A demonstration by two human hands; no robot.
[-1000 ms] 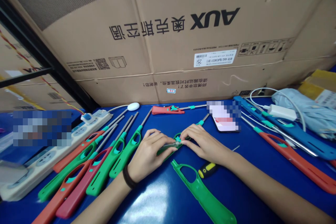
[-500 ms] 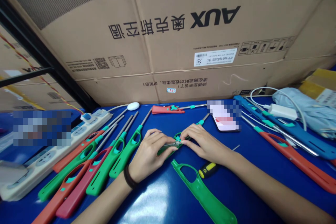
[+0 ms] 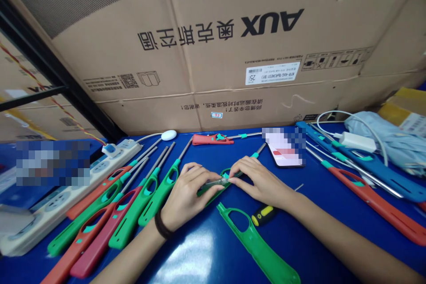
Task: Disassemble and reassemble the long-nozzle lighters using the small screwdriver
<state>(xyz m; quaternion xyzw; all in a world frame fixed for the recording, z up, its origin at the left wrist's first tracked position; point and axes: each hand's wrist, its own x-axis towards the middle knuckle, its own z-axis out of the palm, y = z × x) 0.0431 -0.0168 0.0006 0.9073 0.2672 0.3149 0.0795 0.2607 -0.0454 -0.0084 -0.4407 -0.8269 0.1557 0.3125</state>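
Observation:
Between thumb and fingers, my left hand [image 3: 189, 188] grips a clear, narrow fuel tank [image 3: 214, 182], closed around its body. My right hand [image 3: 258, 179] has thumb and forefinger pinched at the tank's front end. Directly below lies an opened green gas lighter [image 3: 213, 197], its metal tube reaching away past my right fingers; the hands cover much of it. A loose green half shell [image 3: 253, 239] rests nearer to me, hollow side up. Beside it, a black and yellow screwdriver [image 3: 264, 215] lies partly beneath my right wrist.
Several green and red lighters [image 3: 129, 213] lie at left along a white power strip [image 3: 56, 199]. An open red lighter [image 3: 213, 139] and a phone [image 3: 282, 151] lie at the back. Blue lighters [image 3: 392, 173] and a red one [image 3: 379, 204] are at right. A cardboard box [image 3: 199, 66] stands behind.
Both hands keep the same grip at the same spot. The fuel tank and the fingertips have shifted only slightly.

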